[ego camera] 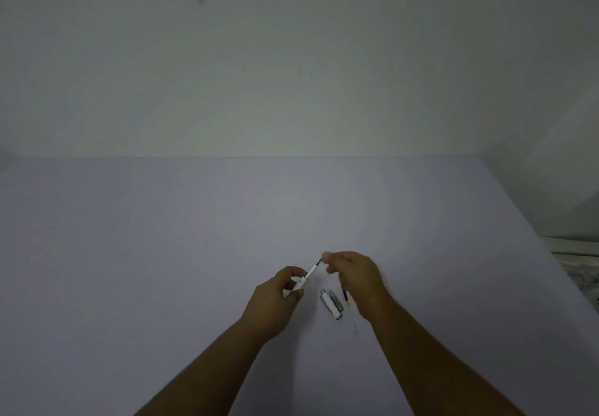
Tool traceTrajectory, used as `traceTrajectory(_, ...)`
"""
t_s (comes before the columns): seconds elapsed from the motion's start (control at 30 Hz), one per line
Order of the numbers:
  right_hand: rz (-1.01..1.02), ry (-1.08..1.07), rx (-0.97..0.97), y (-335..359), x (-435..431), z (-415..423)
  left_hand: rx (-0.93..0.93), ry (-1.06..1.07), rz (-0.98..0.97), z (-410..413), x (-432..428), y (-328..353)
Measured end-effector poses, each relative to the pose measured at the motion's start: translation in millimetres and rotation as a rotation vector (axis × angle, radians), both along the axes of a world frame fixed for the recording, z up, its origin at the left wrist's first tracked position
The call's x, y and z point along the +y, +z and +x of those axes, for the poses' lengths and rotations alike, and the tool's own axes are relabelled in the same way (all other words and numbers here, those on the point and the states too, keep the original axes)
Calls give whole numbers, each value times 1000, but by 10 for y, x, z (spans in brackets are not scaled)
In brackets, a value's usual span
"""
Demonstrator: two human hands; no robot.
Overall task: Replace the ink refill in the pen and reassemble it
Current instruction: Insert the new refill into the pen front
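My left hand (278,295) pinches the lower end of a white pen section (302,282). A thin refill (313,268) sticks out of it, white with a dark tip, slanting up to the right. My right hand (356,276) pinches that dark tip between thumb and forefinger. On the table between my wrists lies the white pen barrel with its silver clip (331,302). Beside it, partly under my right hand, lies a second thin refill (349,310) with a yellow band.
The work surface is a pale lilac table (162,253) that runs back to a plain white wall (291,59). The table's right edge slants down at the far right, where some white objects (580,263) sit beyond it.
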State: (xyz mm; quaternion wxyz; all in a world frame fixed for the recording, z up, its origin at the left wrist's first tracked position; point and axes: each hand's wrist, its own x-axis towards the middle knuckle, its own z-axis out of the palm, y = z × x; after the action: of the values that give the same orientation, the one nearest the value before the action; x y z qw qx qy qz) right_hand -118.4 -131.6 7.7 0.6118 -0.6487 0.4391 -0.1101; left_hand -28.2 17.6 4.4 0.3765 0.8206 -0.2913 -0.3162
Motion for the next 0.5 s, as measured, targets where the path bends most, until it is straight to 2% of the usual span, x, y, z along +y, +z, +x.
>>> traceTrajectory(0.1, -127, -4, 132, -66, -152, -78, 30, 21, 19, 10, 21, -3)
traceTrajectory(0.2, -350, 227, 435, -246, -161, -136, 64, 27, 17, 13, 30, -7)
traceTrajectory(0.27, -439, 322, 558, -353, -120, -144, 77, 28, 18, 10, 41, -10)
traceTrajectory(0.37, -508, 368, 650, -450, -94, -112, 94, 32, 25, 7, 58, -31)
traceTrajectory(0.5, -528, 406, 671, -502, -89, -54, 107, 36, 19, 20, 92, -63)
